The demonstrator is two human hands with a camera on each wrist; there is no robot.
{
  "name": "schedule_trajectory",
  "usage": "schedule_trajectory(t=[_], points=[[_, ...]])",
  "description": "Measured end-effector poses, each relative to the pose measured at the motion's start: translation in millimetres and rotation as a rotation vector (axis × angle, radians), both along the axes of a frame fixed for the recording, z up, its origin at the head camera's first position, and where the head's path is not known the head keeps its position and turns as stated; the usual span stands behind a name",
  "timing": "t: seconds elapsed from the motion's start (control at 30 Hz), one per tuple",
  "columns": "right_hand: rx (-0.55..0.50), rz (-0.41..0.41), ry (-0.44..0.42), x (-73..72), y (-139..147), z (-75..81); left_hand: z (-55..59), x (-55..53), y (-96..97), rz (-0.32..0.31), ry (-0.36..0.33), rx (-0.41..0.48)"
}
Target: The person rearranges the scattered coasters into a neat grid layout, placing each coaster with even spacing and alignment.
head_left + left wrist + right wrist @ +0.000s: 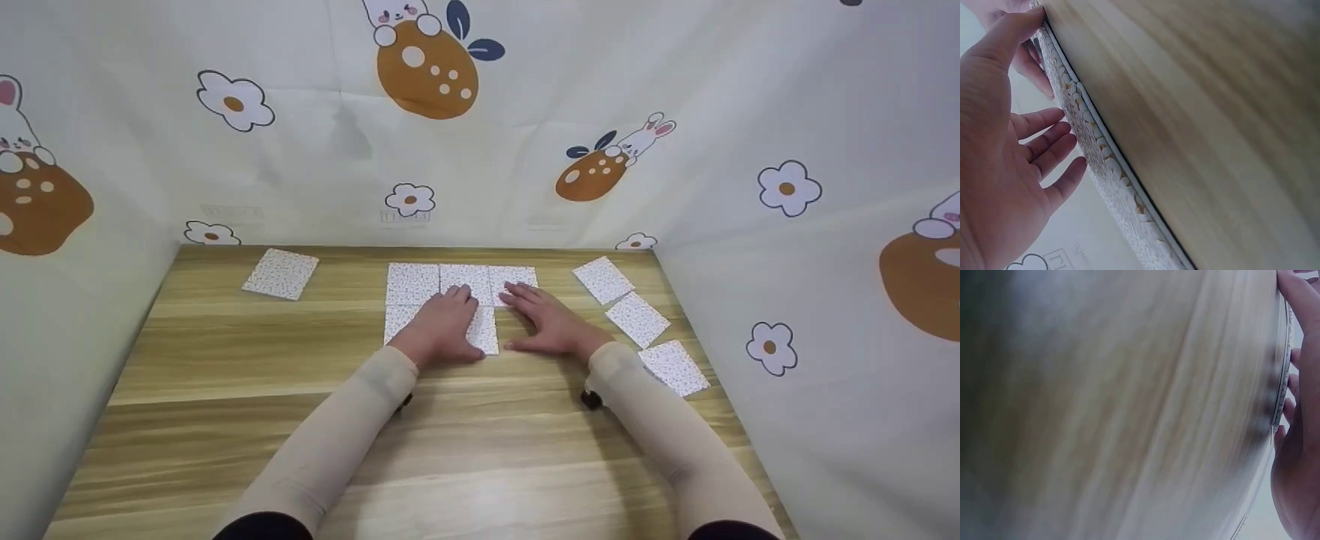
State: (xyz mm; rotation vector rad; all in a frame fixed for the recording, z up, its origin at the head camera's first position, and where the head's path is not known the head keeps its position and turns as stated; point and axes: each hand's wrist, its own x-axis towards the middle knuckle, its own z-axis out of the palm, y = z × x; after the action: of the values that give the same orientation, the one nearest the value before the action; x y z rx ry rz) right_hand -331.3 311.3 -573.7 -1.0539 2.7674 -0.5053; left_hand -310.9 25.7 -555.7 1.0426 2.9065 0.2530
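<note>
White speckled square tiles form a block on the table in the head view: three in the back row, two in front. My left hand [446, 322] lies over the front pair, partly hiding the front left tile [397, 319]. Its fingertips reach the back middle tile [465, 275], and its thumb is at the near edge of the front right tile [486, 331]. My right hand [551, 319] touches the back right tile [517, 274] with its fingertips, thumb spread toward me. In the left wrist view, relaxed fingers [1061, 143] touch the tile faces.
Three loose tiles [637, 319] lie in a slanting line at the table's right side. Another tile [281, 274] is at the back left. Printed cloth [322, 165] stands behind and beside the wooden table [487, 450].
</note>
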Motion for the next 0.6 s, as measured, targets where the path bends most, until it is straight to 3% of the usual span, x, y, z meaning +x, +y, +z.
schedule_trajectory(t=[0.6], points=[[0.031, -0.009, -0.001, 0.1, -0.9, 1.0, 4.2, -2.0, -11.4, -0.013, -0.015, 0.046]])
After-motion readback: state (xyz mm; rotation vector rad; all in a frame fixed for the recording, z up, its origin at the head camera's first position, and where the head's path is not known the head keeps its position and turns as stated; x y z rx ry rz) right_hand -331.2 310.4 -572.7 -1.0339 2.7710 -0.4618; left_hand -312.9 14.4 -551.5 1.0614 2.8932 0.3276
